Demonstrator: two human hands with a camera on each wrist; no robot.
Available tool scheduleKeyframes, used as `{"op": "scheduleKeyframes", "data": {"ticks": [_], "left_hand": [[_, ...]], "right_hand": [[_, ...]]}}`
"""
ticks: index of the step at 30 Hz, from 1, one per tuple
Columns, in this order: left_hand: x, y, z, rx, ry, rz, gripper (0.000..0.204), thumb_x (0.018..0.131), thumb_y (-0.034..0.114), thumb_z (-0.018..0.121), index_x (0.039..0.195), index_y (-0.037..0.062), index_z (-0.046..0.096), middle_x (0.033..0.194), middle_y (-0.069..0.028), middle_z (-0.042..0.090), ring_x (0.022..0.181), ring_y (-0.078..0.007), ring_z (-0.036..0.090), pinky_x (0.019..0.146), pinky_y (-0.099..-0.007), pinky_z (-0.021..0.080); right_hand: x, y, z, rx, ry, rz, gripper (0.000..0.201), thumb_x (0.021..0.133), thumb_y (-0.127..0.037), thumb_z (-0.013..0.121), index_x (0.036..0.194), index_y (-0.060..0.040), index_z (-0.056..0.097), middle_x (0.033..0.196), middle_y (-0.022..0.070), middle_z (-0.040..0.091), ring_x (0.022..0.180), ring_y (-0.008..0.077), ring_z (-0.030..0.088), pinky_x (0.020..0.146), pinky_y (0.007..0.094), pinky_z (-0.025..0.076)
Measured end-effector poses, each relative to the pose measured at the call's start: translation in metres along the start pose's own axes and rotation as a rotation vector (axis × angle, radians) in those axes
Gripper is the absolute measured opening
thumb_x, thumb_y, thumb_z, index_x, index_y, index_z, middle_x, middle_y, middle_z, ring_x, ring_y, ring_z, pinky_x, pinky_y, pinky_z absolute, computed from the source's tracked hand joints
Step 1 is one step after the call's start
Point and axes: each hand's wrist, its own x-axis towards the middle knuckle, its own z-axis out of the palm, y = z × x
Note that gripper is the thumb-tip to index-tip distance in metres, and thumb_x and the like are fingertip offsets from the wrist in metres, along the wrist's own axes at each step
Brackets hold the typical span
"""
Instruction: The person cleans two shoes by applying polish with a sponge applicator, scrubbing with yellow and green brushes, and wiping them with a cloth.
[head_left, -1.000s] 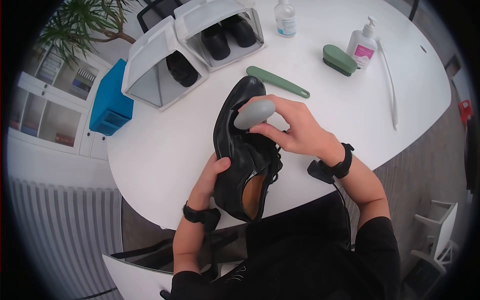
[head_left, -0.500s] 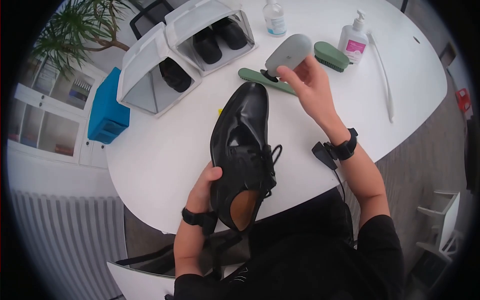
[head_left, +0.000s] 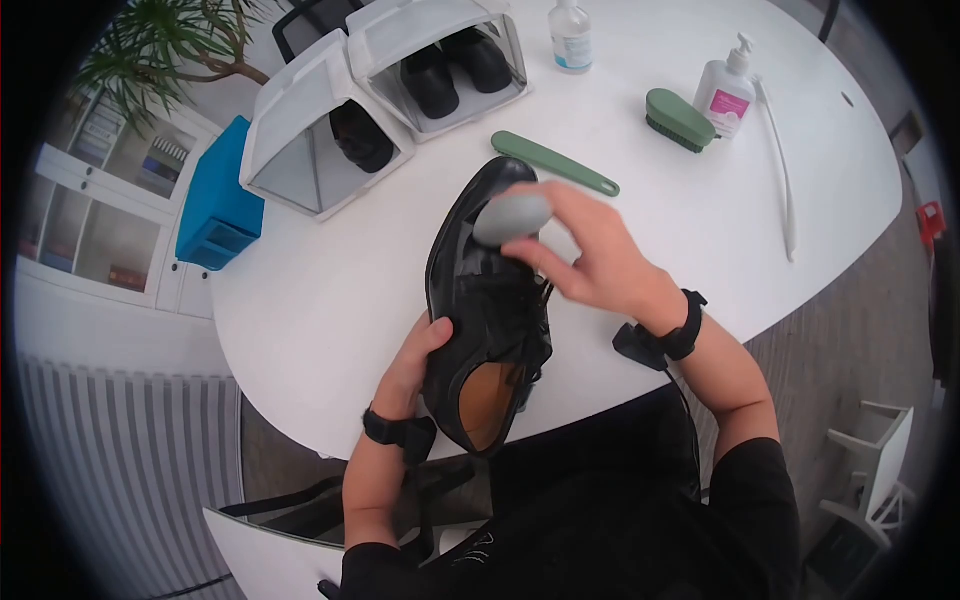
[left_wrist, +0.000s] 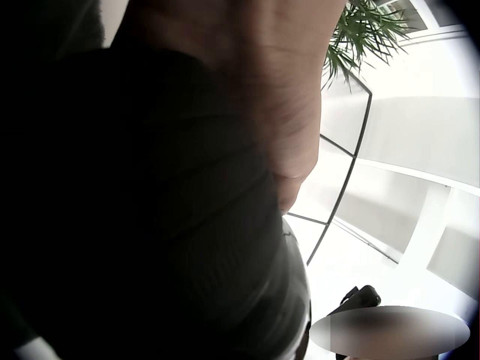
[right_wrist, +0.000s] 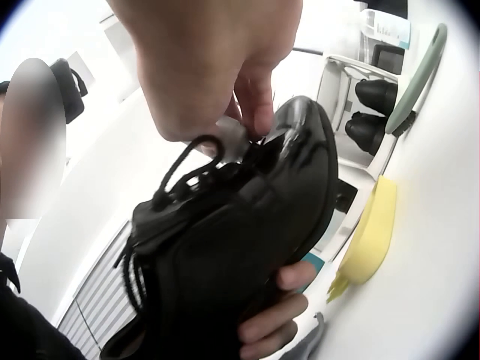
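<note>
A glossy black lace-up dress shoe [head_left: 487,320] is held over the table's near edge, toe pointing away and its tan insole showing. My left hand [head_left: 415,358] grips it from the left side, thumb along the upper; in the right wrist view its fingers [right_wrist: 274,322] curl round the sole. With my right hand [head_left: 600,250] I hold a grey, oval handheld shoe polisher [head_left: 513,220] between thumb and fingers, right at the shoe's vamp near the toe. Its working end is hidden behind the body. Black laces [right_wrist: 176,180] hang at the shoe's side.
Beyond the toe lies a green long-handled brush [head_left: 555,163]. A green brush [head_left: 680,120], pump bottle [head_left: 725,95], white shoehorn-like stick [head_left: 780,170] and clear bottle [head_left: 571,40] stand farther off. Two shoe boxes [head_left: 330,150] and a blue box [head_left: 222,200] are left; a yellow item [right_wrist: 371,240] lies beside the shoe.
Half a second ago the polisher was lifted beyond the toe; my right hand has brought it back down onto the vamp. The shoe has tilted slightly between frames, still in my left hand.
</note>
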Motion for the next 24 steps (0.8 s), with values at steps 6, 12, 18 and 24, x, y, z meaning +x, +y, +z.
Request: {"op": "scheduleKeyframes", "data": {"ticks": [6, 12, 18, 24], "left_hand": [[-0.003, 0.004, 0.005, -0.038, -0.014, -0.054, 0.095, 0.088, 0.047, 0.079, 0.155, -0.008, 0.04, 0.145, -0.0227, 0.06, 0.128, -0.0323, 0.065, 0.11, -0.0414, 0.054], [-0.001, 0.003, -0.002, -0.085, -0.085, -0.036, 0.096, 0.089, 0.05, 0.076, 0.156, -0.0081, 0.04, 0.147, -0.0222, 0.059, 0.129, -0.0308, 0.064, 0.112, -0.0401, 0.052], [0.006, 0.005, 0.002, -0.08, -0.014, 0.02, 0.085, 0.097, 0.05, 0.068, 0.154, -0.0086, 0.043, 0.147, -0.0228, 0.059, 0.13, -0.0302, 0.064, 0.113, -0.0404, 0.051], [0.005, 0.002, -0.001, -0.11, -0.021, -0.008, 0.083, 0.097, 0.048, 0.068, 0.153, -0.0084, 0.044, 0.145, -0.0226, 0.062, 0.128, -0.0301, 0.066, 0.112, -0.0402, 0.052]], "right_hand": [[0.013, 0.042, -0.013, 0.012, 0.449, 0.096, 0.041, 0.095, -0.018, 0.082, 0.124, 0.0028, 0.063, 0.094, 0.0133, 0.077, 0.082, 0.0228, 0.074, 0.077, 0.0352, 0.057], [0.011, 0.048, -0.032, 0.186, 0.448, 0.441, 0.04, 0.096, -0.014, 0.08, 0.128, 0.0025, 0.064, 0.103, 0.0117, 0.079, 0.09, 0.0182, 0.075, 0.086, 0.034, 0.058], [0.001, 0.005, -0.016, 0.182, 0.193, 0.064, 0.04, 0.094, -0.011, 0.08, 0.129, -0.0003, 0.064, 0.111, 0.01, 0.075, 0.086, 0.0175, 0.071, 0.083, 0.0339, 0.056], [-0.001, 0.003, 0.0, -0.024, 0.096, -0.068, 0.04, 0.09, -0.011, 0.083, 0.124, -0.0015, 0.065, 0.099, 0.0123, 0.071, 0.082, 0.0261, 0.07, 0.078, 0.0361, 0.056]]}}
